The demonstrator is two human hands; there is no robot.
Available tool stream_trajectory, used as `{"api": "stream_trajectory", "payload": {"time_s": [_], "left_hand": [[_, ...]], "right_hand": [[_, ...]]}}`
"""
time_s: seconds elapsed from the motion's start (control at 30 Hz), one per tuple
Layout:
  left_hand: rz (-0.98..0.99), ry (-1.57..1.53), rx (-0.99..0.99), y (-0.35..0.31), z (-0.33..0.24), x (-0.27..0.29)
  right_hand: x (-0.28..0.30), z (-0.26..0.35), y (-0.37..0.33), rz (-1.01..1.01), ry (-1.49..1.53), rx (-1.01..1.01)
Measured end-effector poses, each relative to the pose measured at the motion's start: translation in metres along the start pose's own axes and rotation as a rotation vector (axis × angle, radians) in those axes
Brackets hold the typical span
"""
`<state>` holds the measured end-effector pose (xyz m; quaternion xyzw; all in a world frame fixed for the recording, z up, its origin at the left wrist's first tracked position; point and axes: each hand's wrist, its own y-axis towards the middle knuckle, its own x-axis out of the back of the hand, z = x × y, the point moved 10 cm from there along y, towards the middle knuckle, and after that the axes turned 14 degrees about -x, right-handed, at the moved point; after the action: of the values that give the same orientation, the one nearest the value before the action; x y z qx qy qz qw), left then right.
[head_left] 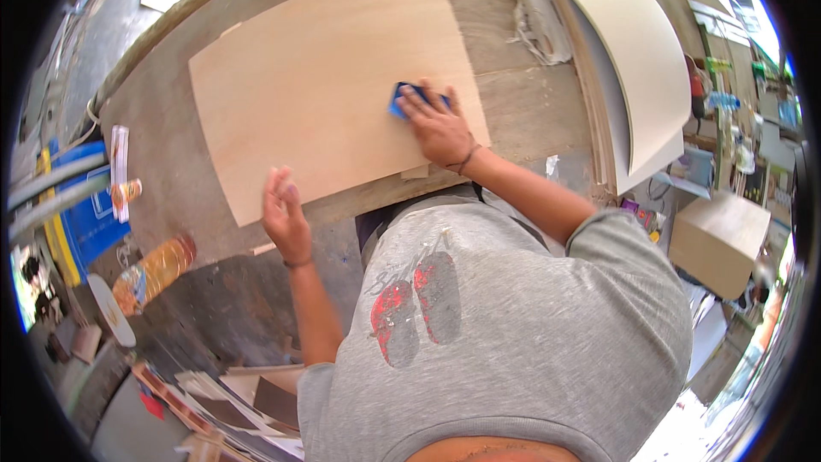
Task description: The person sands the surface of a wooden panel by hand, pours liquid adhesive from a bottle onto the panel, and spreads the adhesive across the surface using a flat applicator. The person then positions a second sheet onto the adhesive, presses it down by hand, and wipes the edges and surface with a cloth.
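Head, right fingers (418, 105) gripping blue pad (396, 106), left fingers (273, 195) apart, bottle (161, 269), cloth (541, 21) near board (316, 90)

Blue pad (397, 106) — partly covered by right hand (440, 131) (blurred), neck (479, 450) cut off below

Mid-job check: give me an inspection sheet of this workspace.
Surface: brown, stained workbench.
Job's things: thin wooden board lying flat; blue pad on it.
Clutter: white cloth and stacked sheets at right; bottle at left.
Hands: right hand holds the blue pad; left hand open at the board's near edge, contact unclear.
Cables: pale cord-like strand far left, kind unclear.
Surroundings: blue-and-yellow object left, brown box right.
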<state>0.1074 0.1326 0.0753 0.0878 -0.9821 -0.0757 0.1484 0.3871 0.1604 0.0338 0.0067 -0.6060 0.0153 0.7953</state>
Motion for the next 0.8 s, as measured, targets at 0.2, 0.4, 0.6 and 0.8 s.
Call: {"api": "stream_trajectory", "payload": {"time_s": [0.2,0.4,0.6,0.8], "left_hand": [[0.094,0.384,-0.36,0.117,0.007,-0.076],[0.372,1.078,-0.387,0.132,0.054,-0.143],[0.404,1.139,-0.392,0.133,0.052,-0.15],[0.395,1.127,-0.421,0.131,0.052,-0.148]], "right_hand": [[0.024,-0.138,-0.071,-0.095,0.408,-0.524],[0.004,-0.102,-0.079,-0.033,0.392,-0.444],[0.0,-0.123,0.033,-0.204,0.529,-0.316],[0.018,-0.12,0.099,-0.215,0.53,-0.241]]}}
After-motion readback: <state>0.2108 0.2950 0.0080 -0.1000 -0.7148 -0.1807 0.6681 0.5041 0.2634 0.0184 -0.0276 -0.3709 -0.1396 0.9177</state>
